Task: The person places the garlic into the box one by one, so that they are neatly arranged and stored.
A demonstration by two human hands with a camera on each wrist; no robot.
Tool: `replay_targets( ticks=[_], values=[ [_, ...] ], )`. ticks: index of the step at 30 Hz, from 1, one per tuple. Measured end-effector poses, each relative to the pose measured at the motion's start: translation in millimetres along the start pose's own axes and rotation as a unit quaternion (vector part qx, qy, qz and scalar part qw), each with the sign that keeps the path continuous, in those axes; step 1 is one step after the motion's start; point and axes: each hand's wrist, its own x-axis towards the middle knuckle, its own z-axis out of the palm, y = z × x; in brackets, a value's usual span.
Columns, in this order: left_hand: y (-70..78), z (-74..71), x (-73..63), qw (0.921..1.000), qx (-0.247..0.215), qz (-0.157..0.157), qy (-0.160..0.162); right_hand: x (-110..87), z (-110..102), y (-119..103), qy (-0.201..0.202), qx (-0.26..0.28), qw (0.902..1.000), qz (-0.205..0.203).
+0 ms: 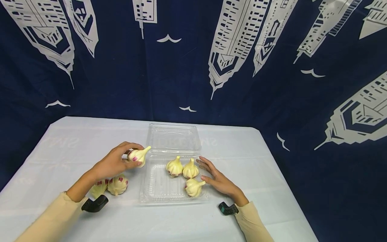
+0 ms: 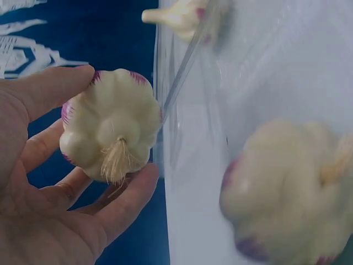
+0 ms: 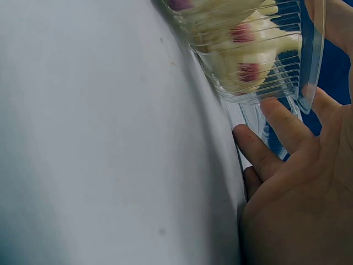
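Observation:
My left hand (image 1: pixel 116 161) grips a garlic bulb (image 1: pixel 138 156) between thumb and fingers, raised near the left rim of a clear plastic container (image 1: pixel 158 188). In the left wrist view the held garlic bulb (image 2: pixel 113 124) shows its root tuft and purple streaks. Three garlic bulbs, one of them the front bulb (image 1: pixel 193 187), sit in the right half of the container. Beside its right wall is my right hand (image 1: pixel 219 179), fingers extended. The right wrist view shows the right hand (image 3: pixel 298 182) with fingertips at the container's ribbed side (image 3: pixel 259 61).
Two more garlic bulbs (image 1: pixel 118 185) lie on the white table (image 1: pixel 242 151), below the left forearm. The container's lid (image 1: pixel 173 137) is hinged open toward the back. A dark blue patterned cloth (image 1: pixel 181 74) hangs behind the table.

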Motion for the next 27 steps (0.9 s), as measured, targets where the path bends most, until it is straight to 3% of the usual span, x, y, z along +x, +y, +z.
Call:
replay_targets(
  ticks=[10, 16, 22, 27],
  values=[
    [6.6, 25.2, -5.2, 0.9981, -0.046, 0.038, -0.015, 0.3, 1, 0, 0.003, 0.000, 1.0000, 0.005],
    [9.6, 35.3, -8.1, 0.9985, -0.031, 0.038, -0.023, 0.5, 1, 0, 0.001, 0.007, 1.0000, -0.002],
    [12.1, 41.3, -8.1, 0.9986, -0.003, 0.053, -0.008, 0.0, 1, 0, 0.000, 0.009, 1.0000, -0.003],
    [18.0, 47.1, -6.9, 0.9982, -0.007, 0.059, -0.011, -0.2, 0, 0, 0.000, 0.004, 1.0000, -0.002]
  ],
)
